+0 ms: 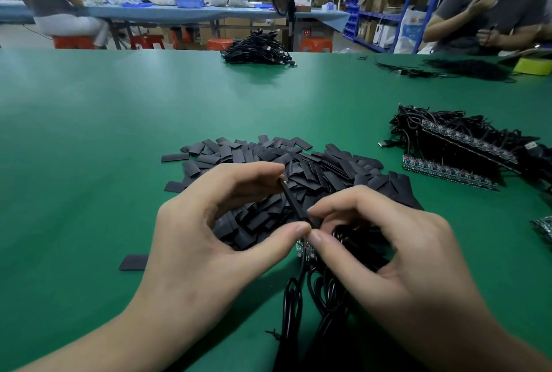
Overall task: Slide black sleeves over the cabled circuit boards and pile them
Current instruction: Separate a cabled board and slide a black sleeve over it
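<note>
Black cable (294,297) trails toward me across the green table (89,133). My left hand (209,237) holds a tilted black sleeve (294,201) endwise between forefinger and thumb. My right hand (388,252) pinches the sleeve's lower end. The circuit board (304,250) shows just beneath the thumbs. Loose sleeves (298,159) are heaped just behind.

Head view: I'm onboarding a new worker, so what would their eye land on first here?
At centre the left hand and right hand pinch one black sleeve just above a cabled circuit board. Behind them a heap of loose sleeves spreads on the green table, with stacked cabled boards at the right.
</note>
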